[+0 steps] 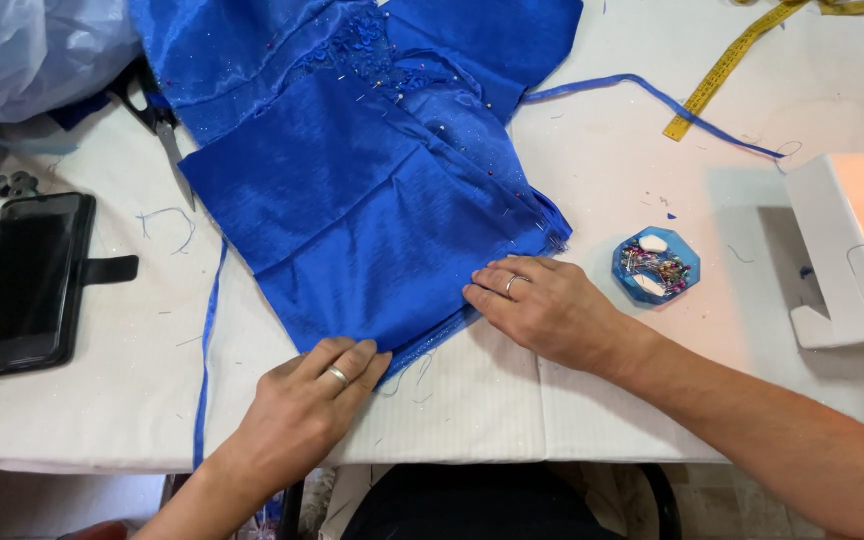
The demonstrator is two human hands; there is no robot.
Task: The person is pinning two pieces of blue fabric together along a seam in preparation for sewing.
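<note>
Pressing flat on the table, both hands are smoothing the near edge of the blue fabric: the left hand is lying open on its corner, the right hand spread on the pinned seam, neither gripping. Judging by this, the hem is being aligned; pinning calls for the hexagonal pin dish nearby. The cloth is looking shiny and slubbed.

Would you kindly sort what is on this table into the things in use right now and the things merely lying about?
In use: blue fabric, pressed flat at its lower edge by the left hand and the right hand; pins along its right edge; blue pin dish beside the right hand.

Lying about: phone in black case, scissors, yellow tape measure, loose blue ribbon, white sewing machine.
</note>
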